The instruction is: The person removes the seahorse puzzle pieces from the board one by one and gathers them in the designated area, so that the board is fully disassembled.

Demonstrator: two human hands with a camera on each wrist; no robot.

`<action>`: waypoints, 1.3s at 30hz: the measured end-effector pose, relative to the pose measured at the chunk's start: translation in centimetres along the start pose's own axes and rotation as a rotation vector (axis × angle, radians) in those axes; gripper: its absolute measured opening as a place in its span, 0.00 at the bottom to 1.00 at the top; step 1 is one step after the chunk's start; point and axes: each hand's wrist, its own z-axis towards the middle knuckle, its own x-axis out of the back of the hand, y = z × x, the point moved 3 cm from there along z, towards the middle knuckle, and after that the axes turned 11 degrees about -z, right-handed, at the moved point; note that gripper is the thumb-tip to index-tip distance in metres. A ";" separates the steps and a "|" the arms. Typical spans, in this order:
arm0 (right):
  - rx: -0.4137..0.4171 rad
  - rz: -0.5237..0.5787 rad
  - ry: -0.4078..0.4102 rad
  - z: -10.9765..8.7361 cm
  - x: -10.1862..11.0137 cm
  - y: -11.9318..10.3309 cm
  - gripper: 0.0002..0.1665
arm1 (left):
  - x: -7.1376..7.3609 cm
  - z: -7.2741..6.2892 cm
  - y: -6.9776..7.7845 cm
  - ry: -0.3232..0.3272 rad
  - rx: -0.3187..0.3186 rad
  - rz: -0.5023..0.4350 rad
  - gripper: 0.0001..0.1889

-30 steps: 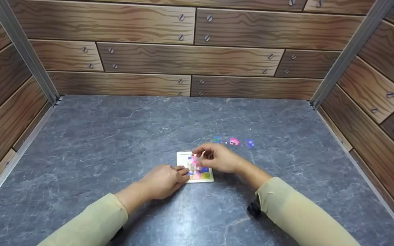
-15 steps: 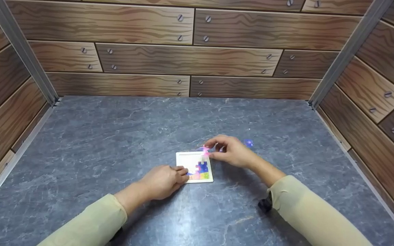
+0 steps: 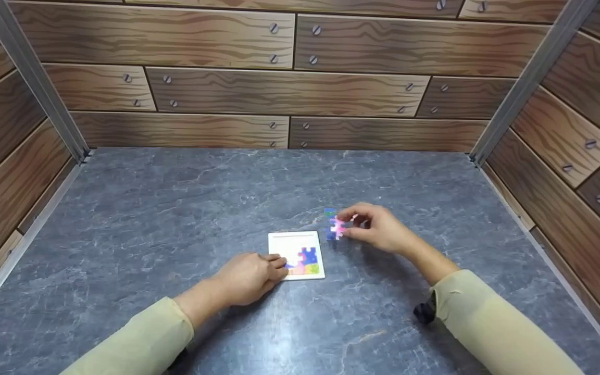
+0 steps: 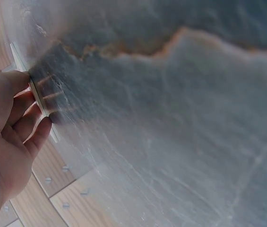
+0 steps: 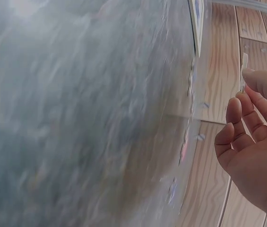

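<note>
A square white puzzle tray (image 3: 294,241) lies on the table, with a few colourful jigsaw pieces (image 3: 308,255) fitted in its lower right part. My left hand (image 3: 250,276) holds the tray at its lower left corner, its bent fingers over the edge. In the left wrist view, the thumb and fingertips meet the tray's thin edge (image 4: 39,97). Right of the tray, my right hand (image 3: 380,229) pinches a pink and blue jigsaw piece (image 3: 337,227) between thumb and fingers. The right wrist view shows this piece (image 5: 245,61) edge-on, raised off the table.
A loose blue and green jigsaw piece (image 3: 329,212) lies beyond the held one. Other loose pieces (image 5: 184,150) show edge-on in the right wrist view, partly hidden by my right hand in the head view. Wood-patterned walls (image 3: 216,88) enclose the grey table (image 3: 175,198).
My right hand has moved right, carrying the pink and blue jigsaw piece from above the tray to beside it. The left hand has stayed on the tray.
</note>
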 end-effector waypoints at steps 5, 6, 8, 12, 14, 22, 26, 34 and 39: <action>-0.018 -0.008 0.014 -0.8 0.6 1.3 0.19 | 0.0 0.0 0.0 0.000 0.000 -0.006 0.13; -0.021 -0.007 0.019 -1.0 0.6 1.6 0.19 | 0.0 0.0 0.1 0.001 0.000 -0.007 0.14; -0.026 -0.005 0.025 -1.3 0.8 2.0 0.19 | 0.0 0.1 0.1 0.004 -0.002 -0.006 0.13; -0.051 -0.006 0.022 -1.8 1.1 2.7 0.19 | 0.0 0.0 0.1 0.004 -0.006 -0.001 0.13; -0.063 -0.016 0.013 -1.9 1.2 3.1 0.18 | 0.0 0.0 0.1 0.003 -0.007 0.000 0.12; -0.069 -0.058 -0.001 -2.5 1.3 3.8 0.18 | 0.0 -0.1 0.1 0.000 -0.013 0.004 0.11; -0.073 -0.062 -0.013 -2.7 1.1 4.1 0.17 | 0.0 -0.2 0.1 0.009 -0.006 -0.008 0.12; -0.097 -0.079 -0.026 -2.9 0.8 4.7 0.16 | 0.1 -0.1 0.1 0.009 0.011 -0.019 0.13; -0.106 -0.098 -0.018 -2.8 0.7 4.7 0.16 | 0.1 0.0 0.1 0.001 0.015 -0.020 0.13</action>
